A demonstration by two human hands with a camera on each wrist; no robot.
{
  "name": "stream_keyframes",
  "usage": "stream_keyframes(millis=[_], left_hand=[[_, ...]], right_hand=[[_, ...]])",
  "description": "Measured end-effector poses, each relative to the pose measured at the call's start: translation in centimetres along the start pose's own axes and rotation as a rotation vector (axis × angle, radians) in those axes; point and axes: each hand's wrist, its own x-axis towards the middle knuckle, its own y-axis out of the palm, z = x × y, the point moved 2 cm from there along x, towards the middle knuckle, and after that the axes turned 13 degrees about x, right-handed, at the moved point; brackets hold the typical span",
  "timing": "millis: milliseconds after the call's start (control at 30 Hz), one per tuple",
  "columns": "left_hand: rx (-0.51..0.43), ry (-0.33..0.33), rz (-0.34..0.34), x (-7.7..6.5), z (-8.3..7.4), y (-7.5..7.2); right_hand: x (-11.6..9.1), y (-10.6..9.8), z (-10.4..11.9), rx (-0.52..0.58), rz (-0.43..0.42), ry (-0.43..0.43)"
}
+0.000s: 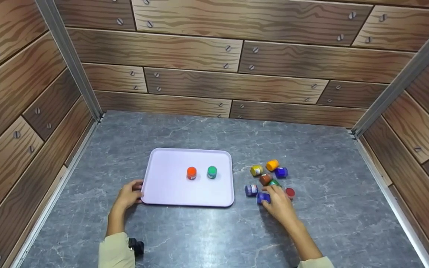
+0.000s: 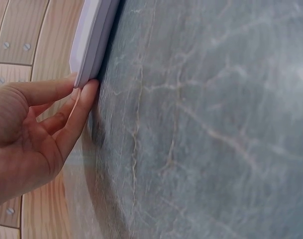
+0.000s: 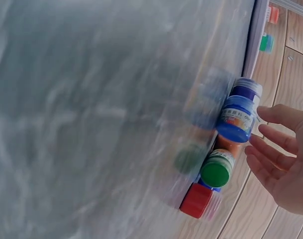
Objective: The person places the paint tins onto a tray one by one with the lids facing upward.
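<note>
My left hand (image 1: 128,195) pinches the near left corner of a pale lilac tray (image 1: 162,193), thumb and fingertips on its rim (image 2: 91,59). Two small paint jars stand on that tray, one with an orange-red lid (image 1: 191,172) and one with a green lid (image 1: 212,172). At the right, my right hand (image 1: 279,204) reaches over a cluster of jars lying on the table. Its thumb and fingers are spread about a blue paint jar (image 3: 236,119), fingertips right at its side. Close by lie a purple jar (image 1: 251,190), a green-lidded jar (image 3: 216,172) and a red-lidded jar (image 3: 197,200).
Beyond the right hand lie yellow (image 1: 256,170), orange (image 1: 272,165), brown (image 1: 265,179) and dark blue (image 1: 281,172) jars. The grey marbled tabletop (image 1: 207,238) is bounded by wood-patterned walls (image 1: 199,56) at the back and both sides.
</note>
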Motion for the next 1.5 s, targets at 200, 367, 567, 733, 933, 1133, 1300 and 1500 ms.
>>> stream_keyframes(millis=[200, 367, 567, 733, 933, 1133, 1300, 1500], left_hand=[[-0.013, 0.0, -0.004, -0.1, 0.0, 0.0], [-0.002, -0.001, -0.012, -0.2, -0.1, 0.0], [0.003, -0.004, -0.014, -0.1, -0.1, 0.0], [-0.004, -0.005, -0.015, -0.1, 0.0, 0.1], [0.001, -0.014, -0.008, -0.1, 0.0, 0.0], [0.001, -0.005, 0.002, 0.0, -0.1, 0.0], [0.001, -0.007, 0.005, 0.0, 0.0, 0.0], [0.012, -0.017, 0.005, 0.1, 0.0, 0.0]], right_hand=[[-0.1, 0.1, -0.5, -0.027, 0.027, -0.037], [-0.1, 0.2, -0.6, -0.046, 0.069, -0.029], [-0.1, 0.3, -0.8, -0.051, 0.089, -0.037], [0.0, 0.4, -1.0, -0.058, 0.092, -0.061], [0.0, 0.5, -1.3, -0.054, 0.074, -0.078], [0.0, 0.5, -1.5, -0.039, 0.065, -0.082], [-0.2, 0.3, -1.6, -0.011, 0.044, -0.089], [-0.4, 0.2, -1.7, 0.026, 0.032, -0.081]])
